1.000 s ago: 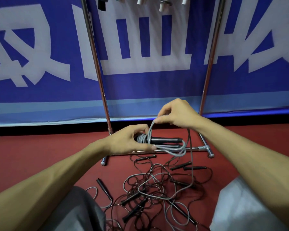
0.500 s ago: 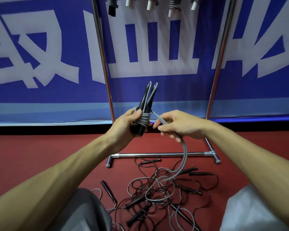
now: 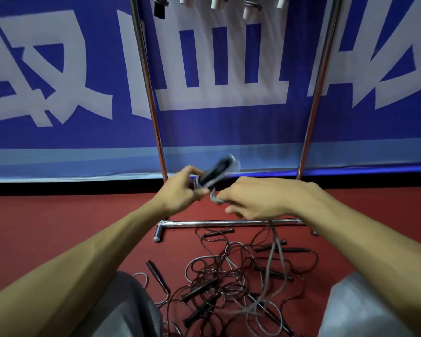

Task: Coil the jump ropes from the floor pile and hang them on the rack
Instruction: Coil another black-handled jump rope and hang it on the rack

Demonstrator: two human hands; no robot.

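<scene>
— So, what moved in the last half second?

— Biggest first: the right hand [image 3: 255, 200] has closed in on the left hand [image 3: 180, 190] at the middle of the frame, and they nearly touch now. The pair of black plastic handles [image 3: 215, 172] stood upright a moment ago. It has tipped toward the upper right, sits lower, and is smeared by motion. The grey rubbery cord [image 3: 214, 197] between the hands has shortened to one tight bend.

— And the fingers?

— The left fingers are clenched round the handles and the turns already wound on them. The right fingers pinch the cord just beside that bundle. The rest of the cord drops from under the right hand into the tangled pile of dark jump ropes [image 3: 229, 283] at lower centre.

— Meaning?

— I'd judge another turn is going on. Plenty of slack trails below, so the coil isn't finished and hanging it is some way off.

— Room to work?

— The blue banner with big white characters [image 3: 58, 69] closes off the whole upper half. In front of it stands the chrome tube rack [image 3: 148, 93]. Its two uprights flank the hands, and its base bar lies across the red floor [image 3: 58, 227] just below the right wrist. Between the uprights the way is open up to the coiled ropes already hung [image 3: 249, 2] at the top edge. The grey-trousered knees [image 3: 127, 310] box in the bottom corners. As the trailing cord is drawn up, it could snag in the pile.
</scene>
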